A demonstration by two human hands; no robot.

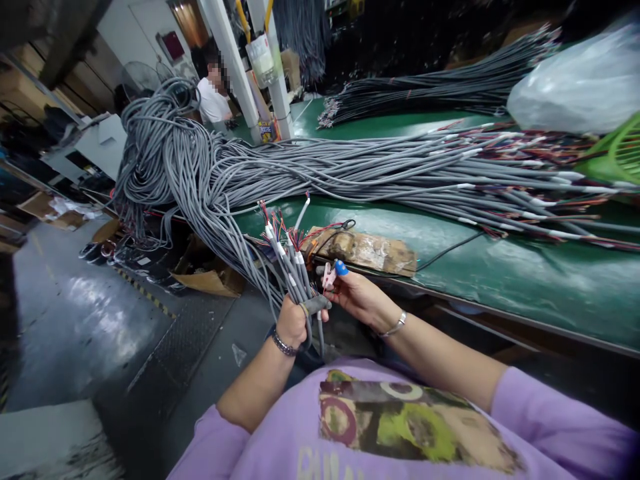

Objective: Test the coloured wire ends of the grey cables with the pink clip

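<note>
1. Here's the left hand (pixel 292 323), clenched round a bunch of grey cables (pixel 295 273) by the table's near edge
2. And the right hand (pixel 353 297), 1 digit capped blue, pinches a pink clip (pixel 328 275) just right of them
3. A wooden board (pixel 373 250) lies beyond, on the green table (pixel 525 280)

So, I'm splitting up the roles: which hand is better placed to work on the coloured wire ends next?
Probably the right hand: it is near the wire ends, a small pink clip at its fingertips. The left hand is wrapped around the grey cables, so seems better suited to holding.
</note>
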